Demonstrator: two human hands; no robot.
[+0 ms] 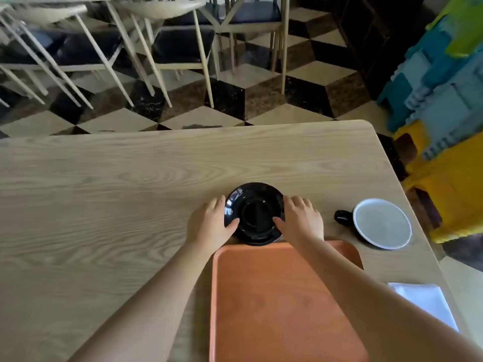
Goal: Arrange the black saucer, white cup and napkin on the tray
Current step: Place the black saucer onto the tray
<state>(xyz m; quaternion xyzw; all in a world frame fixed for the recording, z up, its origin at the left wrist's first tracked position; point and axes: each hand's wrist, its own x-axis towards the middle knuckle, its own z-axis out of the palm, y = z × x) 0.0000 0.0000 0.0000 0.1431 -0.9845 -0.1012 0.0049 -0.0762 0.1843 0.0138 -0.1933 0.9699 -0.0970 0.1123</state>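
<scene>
The black saucer (254,199) lies on the wooden table just beyond the far edge of the orange tray (282,304). My left hand (209,223) grips its left rim with the thumb on top. My right hand (300,219) grips its right rim the same way. The cup (381,223), white inside with a black outside and black handle, stands on the table to the right of the saucer. A white napkin (423,304) lies flat on the table right of the tray, partly behind my right forearm. Nothing lies on the tray.
The wooden table (104,205) ends at a rounded far right corner. Pale wooden chairs (180,48) with dark seats stand beyond it on a chequered floor. Stacked blue, green and yellow plastic crates (449,126) stand to the right of the table.
</scene>
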